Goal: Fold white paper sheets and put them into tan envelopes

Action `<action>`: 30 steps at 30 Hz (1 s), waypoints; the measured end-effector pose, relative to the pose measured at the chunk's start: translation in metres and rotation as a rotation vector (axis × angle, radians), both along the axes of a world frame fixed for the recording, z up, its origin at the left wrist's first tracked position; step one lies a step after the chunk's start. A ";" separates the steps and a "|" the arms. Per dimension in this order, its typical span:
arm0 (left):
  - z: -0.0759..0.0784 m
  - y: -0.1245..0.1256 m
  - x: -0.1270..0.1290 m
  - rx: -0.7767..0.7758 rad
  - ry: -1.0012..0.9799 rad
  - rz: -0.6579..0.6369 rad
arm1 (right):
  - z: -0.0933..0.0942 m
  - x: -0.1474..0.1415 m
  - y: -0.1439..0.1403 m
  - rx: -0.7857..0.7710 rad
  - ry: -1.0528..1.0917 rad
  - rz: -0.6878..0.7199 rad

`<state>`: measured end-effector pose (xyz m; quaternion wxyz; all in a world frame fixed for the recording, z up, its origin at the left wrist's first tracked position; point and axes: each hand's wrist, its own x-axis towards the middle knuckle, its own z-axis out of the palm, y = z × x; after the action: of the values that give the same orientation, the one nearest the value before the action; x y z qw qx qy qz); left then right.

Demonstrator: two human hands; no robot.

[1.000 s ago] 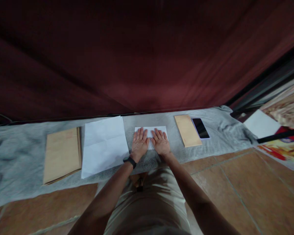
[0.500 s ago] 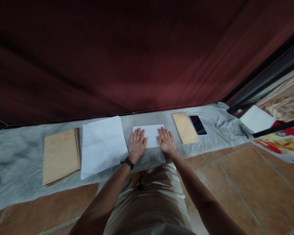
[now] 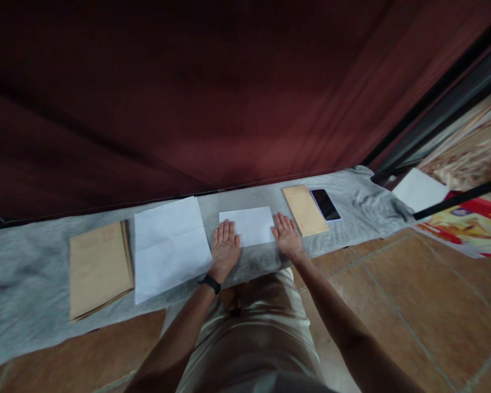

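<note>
folded paper (image 3: 251, 225): lower corners covered by the left hand (image 3: 225, 248) and right hand (image 3: 287, 237)
grey cloth (image 3: 20, 273): cut off at left edge
brown envelopes (image 3: 98, 267): red print too blurred to read
poster (image 3: 474, 226): cut off at right edge

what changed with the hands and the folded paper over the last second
Both hands slid apart along the folded white paper: the left hand now lies flat at its left edge, the right hand at its right edge, leaving its middle uncovered. Nothing was picked up or let go. The large white sheet, brown envelopes and phone stayed put on the grey cloth.
</note>
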<state>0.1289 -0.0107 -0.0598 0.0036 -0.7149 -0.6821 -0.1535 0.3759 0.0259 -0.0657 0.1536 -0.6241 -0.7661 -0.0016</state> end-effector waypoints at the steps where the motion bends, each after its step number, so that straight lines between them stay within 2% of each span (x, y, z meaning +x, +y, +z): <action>1: 0.000 -0.002 0.002 0.006 -0.002 0.002 | 0.001 -0.001 -0.001 0.005 0.010 -0.008; 4: 0.003 -0.002 0.013 0.027 -0.014 -0.044 | 0.008 -0.015 0.000 0.015 0.058 0.015; 9: 0.010 0.015 0.037 0.002 -0.022 -0.179 | 0.018 -0.057 0.010 -0.047 0.128 0.185; 14: 0.008 0.030 0.036 -0.082 0.011 -0.210 | 0.015 -0.078 0.014 -0.092 0.088 0.227; 20: 0.001 0.028 0.026 -0.028 0.015 -0.213 | 0.009 -0.069 0.014 -0.073 0.044 0.184; 24: -0.001 0.023 0.017 0.006 0.012 -0.153 | 0.006 -0.051 0.015 -0.051 0.031 0.086; 30: 0.002 0.011 0.006 -0.030 0.023 -0.039 | 0.007 -0.025 0.008 -0.016 0.059 -0.040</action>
<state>0.1346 -0.0002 -0.0580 -0.0025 -0.7298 -0.6701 -0.1352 0.3504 0.0336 -0.0588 0.1710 -0.6401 -0.7487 0.0197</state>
